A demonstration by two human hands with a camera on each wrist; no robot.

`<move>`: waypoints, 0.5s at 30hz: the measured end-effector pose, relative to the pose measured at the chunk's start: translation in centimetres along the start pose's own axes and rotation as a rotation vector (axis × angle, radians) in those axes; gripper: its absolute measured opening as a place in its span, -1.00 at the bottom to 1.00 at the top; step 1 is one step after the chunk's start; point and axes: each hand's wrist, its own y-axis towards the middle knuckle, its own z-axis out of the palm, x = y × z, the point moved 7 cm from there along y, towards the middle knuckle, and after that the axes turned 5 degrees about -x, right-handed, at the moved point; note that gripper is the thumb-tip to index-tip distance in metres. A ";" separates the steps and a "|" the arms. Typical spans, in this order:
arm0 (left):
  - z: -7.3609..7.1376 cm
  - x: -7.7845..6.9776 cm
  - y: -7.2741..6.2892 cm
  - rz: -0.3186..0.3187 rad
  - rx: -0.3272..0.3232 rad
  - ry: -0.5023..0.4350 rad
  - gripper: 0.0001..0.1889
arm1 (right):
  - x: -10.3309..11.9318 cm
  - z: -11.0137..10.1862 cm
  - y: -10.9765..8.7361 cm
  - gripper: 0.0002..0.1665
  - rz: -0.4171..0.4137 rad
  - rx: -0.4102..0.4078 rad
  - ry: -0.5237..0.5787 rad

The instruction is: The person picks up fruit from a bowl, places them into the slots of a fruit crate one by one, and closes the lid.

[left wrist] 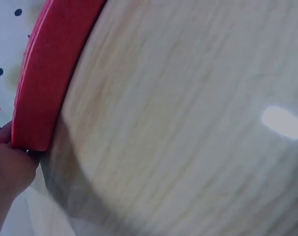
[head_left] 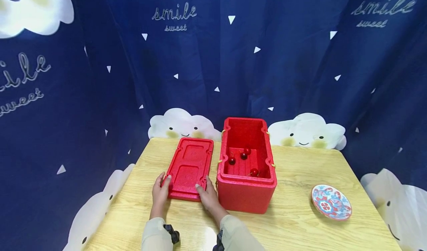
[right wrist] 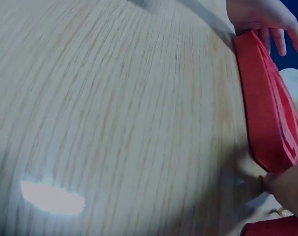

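Observation:
A red foam lid (head_left: 188, 165) with two recessed panels lies on the table, left of a red foam box (head_left: 247, 193). My left hand (head_left: 160, 193) holds its near left corner, the thumb on top. In the left wrist view, fingers of that hand (left wrist: 11, 169) reach beneath the lid's edge. At the near right corner my right hand (head_left: 209, 197) grips the lid, thumb over the rim; its other fingers are partly hidden along the side. Inside the uncovered box are several dark red cherries (head_left: 244, 155).
A shallow patterned plate (head_left: 331, 202) in red, blue and white sits on the right part of the wooden table (head_left: 300, 177). Yellow cord loops (head_left: 273, 165) stick out from the box's sides. A dark blue curtain (head_left: 200, 50) with clouds hangs behind the table.

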 end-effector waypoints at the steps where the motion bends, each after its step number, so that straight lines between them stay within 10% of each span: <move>1: 0.0 -0.1 0.1 0.001 0.008 0.011 -0.34 | -0.1 0.1 0.0 -0.17 0.010 0.001 0.011; 15: -0.3 -0.2 0.2 -0.009 -0.018 -0.010 -0.30 | 0.3 0.7 -0.3 -0.14 0.082 -0.007 0.086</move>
